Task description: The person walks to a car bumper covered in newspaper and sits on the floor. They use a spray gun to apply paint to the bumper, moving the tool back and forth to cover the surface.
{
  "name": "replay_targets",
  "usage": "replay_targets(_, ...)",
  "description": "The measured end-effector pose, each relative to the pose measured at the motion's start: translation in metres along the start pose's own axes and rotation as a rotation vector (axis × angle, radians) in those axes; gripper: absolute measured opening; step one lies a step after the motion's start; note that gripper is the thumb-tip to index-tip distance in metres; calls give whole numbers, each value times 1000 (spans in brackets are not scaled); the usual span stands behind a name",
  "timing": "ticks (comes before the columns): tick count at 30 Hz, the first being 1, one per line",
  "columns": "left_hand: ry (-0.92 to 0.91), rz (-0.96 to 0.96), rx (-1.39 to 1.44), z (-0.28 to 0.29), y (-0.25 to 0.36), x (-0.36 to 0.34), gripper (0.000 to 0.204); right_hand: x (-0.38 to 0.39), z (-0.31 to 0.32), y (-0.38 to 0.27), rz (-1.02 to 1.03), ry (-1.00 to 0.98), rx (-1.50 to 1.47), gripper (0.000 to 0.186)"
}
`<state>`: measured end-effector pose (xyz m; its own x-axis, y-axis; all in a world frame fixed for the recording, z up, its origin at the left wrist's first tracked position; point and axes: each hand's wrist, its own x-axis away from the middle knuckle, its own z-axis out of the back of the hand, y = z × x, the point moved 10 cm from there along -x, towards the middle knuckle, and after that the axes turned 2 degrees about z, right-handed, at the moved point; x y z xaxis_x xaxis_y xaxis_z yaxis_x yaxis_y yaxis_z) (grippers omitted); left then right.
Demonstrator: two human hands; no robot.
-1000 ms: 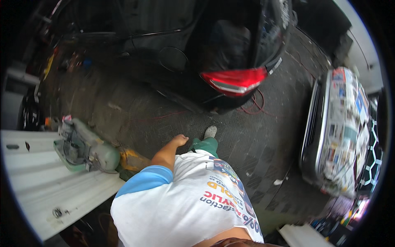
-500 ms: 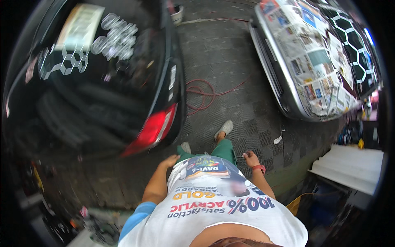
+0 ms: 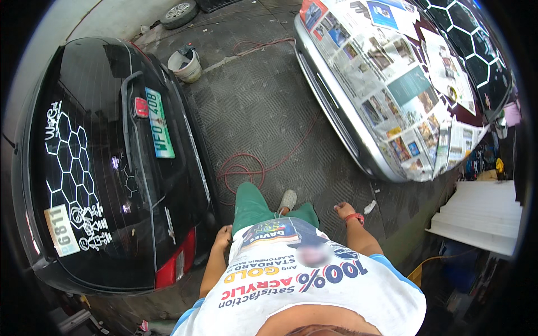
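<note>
Head view shows us standing between two vehicles, both hands low beside the body. Our left hand (image 3: 223,237) hangs near the rear corner of the black car (image 3: 109,173), just beside its red tail light (image 3: 178,262); we cannot tell whether it touches the bodywork or how far its fingers are closed, and no tool shows in it. Our right hand (image 3: 343,210), with a red band (image 3: 354,217) at the wrist, hangs clear with its fingers loosely bent; we see nothing in it, though the palm is hidden. The nearest thing to it is a white scrap (image 3: 370,207) lying on the dark floor mat (image 3: 235,112).

The black car fills our left side, its rear facing the gap; ahead to our right, sheets of newspaper (image 3: 386,84) cover the other vehicle above its silver bumper (image 3: 358,137).

To walk this gap well, we judge it best to keep the left elbow tucked in, so that the arm does not brush the glossy black panel. A coiled red hose (image 3: 265,170) lies just beyond our knees: feet lifted clear of its loops are safer than feet dragged. Passing the paper-covered side calls for an unhurried body, since loose sheet edges could catch on a sleeve.
</note>
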<state>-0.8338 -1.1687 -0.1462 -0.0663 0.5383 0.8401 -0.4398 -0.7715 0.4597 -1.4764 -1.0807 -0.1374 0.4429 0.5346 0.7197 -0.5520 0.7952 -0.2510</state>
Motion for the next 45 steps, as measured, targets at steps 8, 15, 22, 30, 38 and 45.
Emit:
replay_targets(8, 8, -73, 50, -1, 148, -114, 40, -134, 129, -159, 164, 147, -98, 53)
replay_targets(15, -213, 11, -552, 45, 175, -242, 40, -201, 130, -279, 70, 102, -127, 56)
replay_targets(22, 94, 118, 188, 186, 394, -333, 36, -259, 130, -399, 34, -9, -108, 57)
replay_targets(30, 158, -136, 135, 282, 677, -448, 35, -376, 204, -567, 80, -21, -59, 56)
replay_targets(38, 103, 103, 246, 255, 730, -528, 21, -582, 261, -689, 61, -152, 107, 54)
replay_targets(45, -5, 211, 27, 230, 831, -561, 21, -724, 433, -893, 276, 132, -94, 56)
